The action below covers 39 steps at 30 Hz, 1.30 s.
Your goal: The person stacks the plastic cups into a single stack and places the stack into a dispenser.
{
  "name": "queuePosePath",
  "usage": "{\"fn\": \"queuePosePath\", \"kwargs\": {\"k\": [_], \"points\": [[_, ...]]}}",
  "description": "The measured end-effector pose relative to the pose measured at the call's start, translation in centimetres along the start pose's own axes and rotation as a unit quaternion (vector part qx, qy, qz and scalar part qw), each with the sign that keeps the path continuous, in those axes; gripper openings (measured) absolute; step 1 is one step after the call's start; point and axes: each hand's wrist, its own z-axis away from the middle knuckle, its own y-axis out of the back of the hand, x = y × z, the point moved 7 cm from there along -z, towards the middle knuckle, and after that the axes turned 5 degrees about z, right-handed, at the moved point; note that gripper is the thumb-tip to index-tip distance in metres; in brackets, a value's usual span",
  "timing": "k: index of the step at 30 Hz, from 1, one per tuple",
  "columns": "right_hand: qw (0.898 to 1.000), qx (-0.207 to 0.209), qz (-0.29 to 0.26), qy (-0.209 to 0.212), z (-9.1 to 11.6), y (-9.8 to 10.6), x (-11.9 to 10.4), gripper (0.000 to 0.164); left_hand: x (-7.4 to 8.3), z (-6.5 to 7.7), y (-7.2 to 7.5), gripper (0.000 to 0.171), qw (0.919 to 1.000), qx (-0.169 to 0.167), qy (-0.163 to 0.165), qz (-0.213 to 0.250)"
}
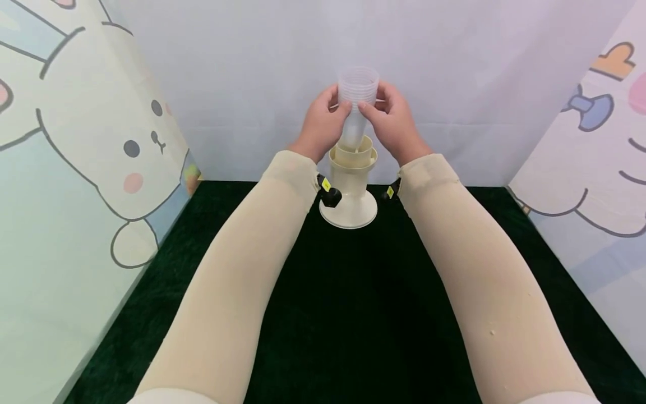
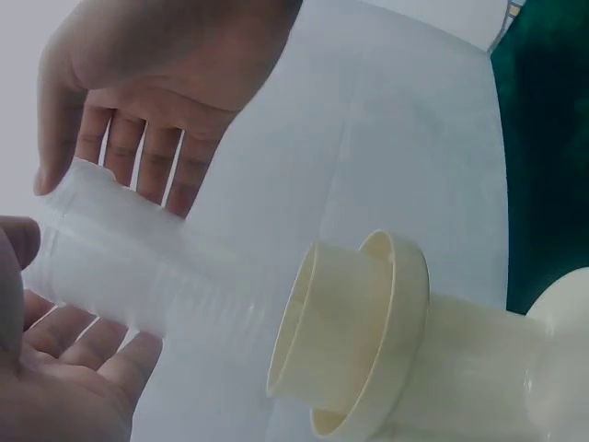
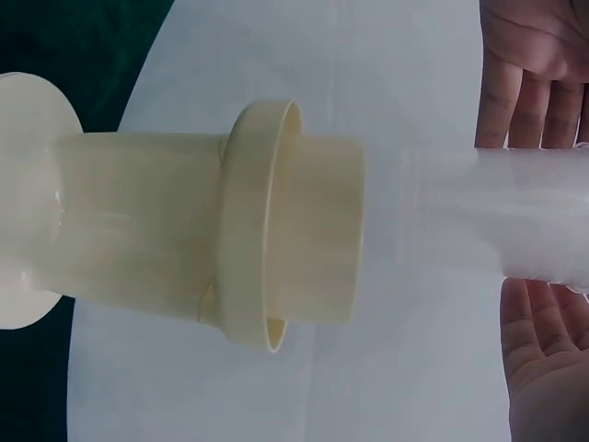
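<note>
A stack of clear plastic cups (image 1: 357,95) is held upright between both hands above a cream stand (image 1: 351,179). My left hand (image 1: 323,120) grips the stack from the left, thumb on its near side. From the right, my right hand (image 1: 393,118) holds it the same way, both thumbs close together. The stack (image 2: 138,249) lies sideways in the left wrist view, with fingers on both sides. In the right wrist view, a gap shows between the stack's lower end (image 3: 433,212) and the stand's round top collar (image 3: 317,226).
The stand's wide round base (image 1: 348,216) rests on a dark green cloth (image 1: 348,314). A pale curtain (image 1: 242,84) hangs close behind. Cartoon-printed panels (image 1: 96,140) flank the table. Small black wrist cameras (image 1: 330,196) sit beside the stand.
</note>
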Motion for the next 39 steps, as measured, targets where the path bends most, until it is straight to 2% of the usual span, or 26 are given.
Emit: {"fn": "queuePosePath", "kwargs": {"k": [4, 9, 14, 18, 25, 31, 36, 39], "points": [[1.0, -0.006, 0.027, -0.01, -0.1, -0.3, 0.7, 0.059, -0.9, -0.3, 0.0, 0.057, 0.9999, 0.002, 0.007, -0.011], [0.998, -0.021, 0.062, -0.022, 0.0, -1.2, 2.3, 0.06, -2.7, -0.2, -0.2, 0.059, 0.9973, -0.013, 0.018, -0.07], [0.995, -0.03, 0.082, -0.046, 0.5, -1.9, 4.5, 0.063, -5.1, 0.1, -0.5, 0.06, 0.9919, -0.028, 0.044, -0.116], [0.995, -0.028, 0.091, -0.032, 0.8, -2.3, 5.6, 0.064, -6.3, 0.2, -0.6, 0.061, 0.9888, -0.039, 0.063, -0.129], [0.991, -0.04, 0.125, -0.026, 1.5, -2.7, 7.4, 0.063, -7.7, 0.5, -1.1, 0.06, 0.9783, -0.065, 0.089, -0.176], [0.987, -0.025, 0.155, -0.04, 1.8, -2.9, 8.6, 0.066, -8.4, 0.5, -1.6, 0.057, 0.9778, -0.076, 0.083, -0.177], [0.99, -0.024, 0.126, -0.057, 2.0, -2.9, 9.2, 0.078, -8.5, 0.5, -1.1, 0.063, 0.9785, -0.059, 0.073, -0.184], [0.992, -0.014, 0.111, -0.058, 2.0, -2.7, 9.1, 0.078, -8.5, 0.5, -0.6, 0.066, 0.9817, -0.04, 0.067, -0.174]]}}
